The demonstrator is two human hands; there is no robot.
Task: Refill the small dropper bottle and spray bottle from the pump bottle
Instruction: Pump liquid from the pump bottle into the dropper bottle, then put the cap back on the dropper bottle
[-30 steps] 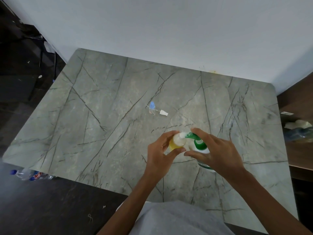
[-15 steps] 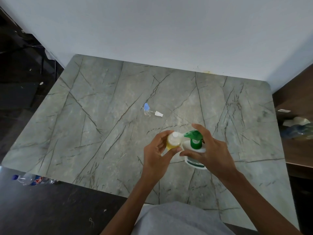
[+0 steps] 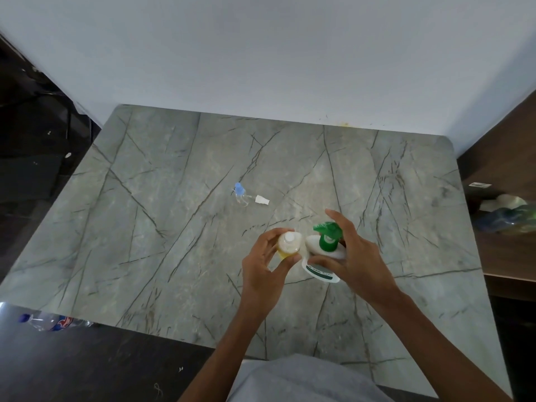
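My left hand point(image 3: 262, 268) grips a small bottle of yellow liquid point(image 3: 287, 244) with an open white neck, held upright just left of the pump bottle. The white pump bottle point(image 3: 320, 258) with a green pump head point(image 3: 327, 232) stands on the grey marble table point(image 3: 174, 227). My right hand point(image 3: 353, 256) wraps round its shoulder, with the index finger lying over the pump head. The green spout points left toward the small bottle's neck. Farther back on the table lie a blue spray cap with a thin tube point(image 3: 239, 191) and a small white cap point(image 3: 262, 200).
A white wall rises right behind the table. A brown wooden surface point(image 3: 504, 216) to the right carries crumpled bags point(image 3: 506, 211). A plastic water bottle point(image 3: 52, 321) lies on the dark floor at the lower left. My grey shirt fills the bottom edge.
My right index finger has lifted off the pump head, which has come up. The two bottles stay close together, and the view has tilted slightly.
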